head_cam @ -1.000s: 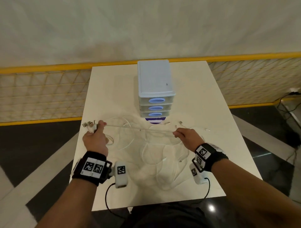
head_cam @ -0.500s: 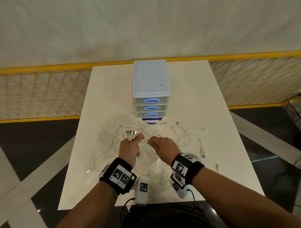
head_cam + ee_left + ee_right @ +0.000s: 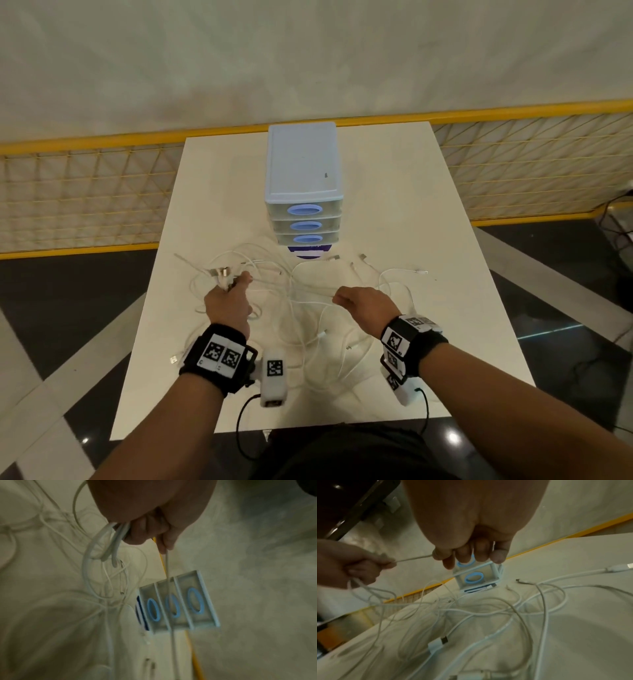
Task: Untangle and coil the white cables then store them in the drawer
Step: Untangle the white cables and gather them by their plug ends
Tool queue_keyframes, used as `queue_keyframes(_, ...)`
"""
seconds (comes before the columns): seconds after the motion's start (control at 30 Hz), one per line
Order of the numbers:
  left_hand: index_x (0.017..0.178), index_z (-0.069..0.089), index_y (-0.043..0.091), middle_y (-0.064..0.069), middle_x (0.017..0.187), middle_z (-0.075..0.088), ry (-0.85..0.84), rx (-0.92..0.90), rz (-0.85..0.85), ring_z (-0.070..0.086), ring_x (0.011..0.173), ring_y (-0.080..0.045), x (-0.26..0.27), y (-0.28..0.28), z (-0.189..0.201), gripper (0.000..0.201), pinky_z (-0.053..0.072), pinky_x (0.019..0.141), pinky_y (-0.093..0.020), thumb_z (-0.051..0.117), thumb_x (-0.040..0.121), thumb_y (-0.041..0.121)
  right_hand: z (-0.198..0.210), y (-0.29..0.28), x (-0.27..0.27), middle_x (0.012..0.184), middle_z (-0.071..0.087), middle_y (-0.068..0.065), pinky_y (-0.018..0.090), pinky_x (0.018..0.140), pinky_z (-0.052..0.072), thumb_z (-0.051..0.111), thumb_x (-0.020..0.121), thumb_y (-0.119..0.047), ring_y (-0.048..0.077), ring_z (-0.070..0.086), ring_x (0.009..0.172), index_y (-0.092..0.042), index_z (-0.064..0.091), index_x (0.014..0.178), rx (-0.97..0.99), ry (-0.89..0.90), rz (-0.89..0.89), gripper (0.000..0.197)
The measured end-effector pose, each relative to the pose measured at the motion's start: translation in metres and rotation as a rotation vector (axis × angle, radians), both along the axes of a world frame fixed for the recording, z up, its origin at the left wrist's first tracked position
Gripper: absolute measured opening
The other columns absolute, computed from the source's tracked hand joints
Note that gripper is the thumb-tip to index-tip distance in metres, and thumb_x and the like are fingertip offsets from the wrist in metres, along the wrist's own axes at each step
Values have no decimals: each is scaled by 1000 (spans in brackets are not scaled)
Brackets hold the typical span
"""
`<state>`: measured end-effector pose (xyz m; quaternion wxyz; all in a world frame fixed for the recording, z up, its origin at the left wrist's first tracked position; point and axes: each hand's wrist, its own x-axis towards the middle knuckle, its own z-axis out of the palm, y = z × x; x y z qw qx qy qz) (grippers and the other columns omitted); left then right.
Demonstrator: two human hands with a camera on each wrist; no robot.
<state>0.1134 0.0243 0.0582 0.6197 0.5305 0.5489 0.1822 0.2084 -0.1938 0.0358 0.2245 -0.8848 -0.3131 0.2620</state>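
Observation:
A tangle of white cables [image 3: 308, 308] [image 3: 488, 612] lies spread over the near half of the white table [image 3: 394, 212]. My left hand [image 3: 227, 298] [image 3: 145, 534] grips a bunch of cable ends with metal plugs [image 3: 222, 273], and loops [image 3: 101, 550] hang from the fist. My right hand [image 3: 363, 303] [image 3: 467, 555] pinches one strand [image 3: 414, 558] that runs taut across to the left hand [image 3: 351, 566]. A small pale drawer unit [image 3: 303, 185] [image 3: 178, 601] with blue handles stands behind the cables, its drawers closed.
A dark blue and white label or card [image 3: 306, 251] lies at the foot of the drawer unit. Loose plugs [image 3: 363, 257] lie right of it, and one USB plug [image 3: 173, 359] near the table's left edge. A yellow mesh fence [image 3: 85, 192] runs behind the table.
My hands, close together half a second ago, have drawn apart, the left moving left and the right moving right, stretching one strand between them. A second ago they were spread wider still.

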Motion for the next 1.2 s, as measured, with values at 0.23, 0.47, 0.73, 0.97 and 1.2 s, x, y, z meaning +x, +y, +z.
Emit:
queue_keyframes(0.23, 65, 65, 12, -4, 58, 53, 161, 170, -97, 45, 51, -21, -7, 4, 2, 27, 37, 50, -27, 69, 82, 33, -33, -23, -5, 105, 63, 12, 36, 80, 42, 36, 98, -38, 31, 58, 99, -12, 57, 103, -156, 25, 118, 34)
queue_keyframes(0.47, 64, 65, 16, -5, 54, 44, 75, 111, -23, 37, 46, -20, -7, 26, -2, 27, 33, 47, -28, 63, 84, 34, -53, -55, -7, 122, 56, 5, 39, 105, 36, 32, 80, -64, 23, 47, 120, -23, 64, 111, -69, -84, -94, 61)
queue_keyframes(0.73, 66, 65, 14, -2, 48, 39, 48, 34, -76, 32, 40, -17, -1, 49, -16, 28, 29, 45, -26, 64, 85, 35, -50, -86, 16, 122, 52, 15, 43, 93, 43, 53, 90, -28, 34, 48, 114, -8, 51, 117, -288, -61, -732, 34)
queue_keyframes(0.97, 65, 64, 14, 3, 43, 34, 19, -4, -93, 29, 33, -10, -4, 55, -18, 28, 26, 43, -25, 64, 86, 33, -50, -77, 18, 122, 53, 17, 43, 94, 45, 51, 89, -27, 36, 52, 112, -6, 48, 117, -507, 68, -716, 35)
queue_keyframes(1.2, 65, 63, 14, -1, 51, 33, -46, -18, -89, 28, 35, -11, -11, 57, -13, 28, 25, 43, -25, 64, 86, 32, -9, -50, 10, 71, 60, 7, 33, 67, 49, 50, 87, -13, 24, 60, 66, -13, 56, 110, 22, 21, -827, 24)
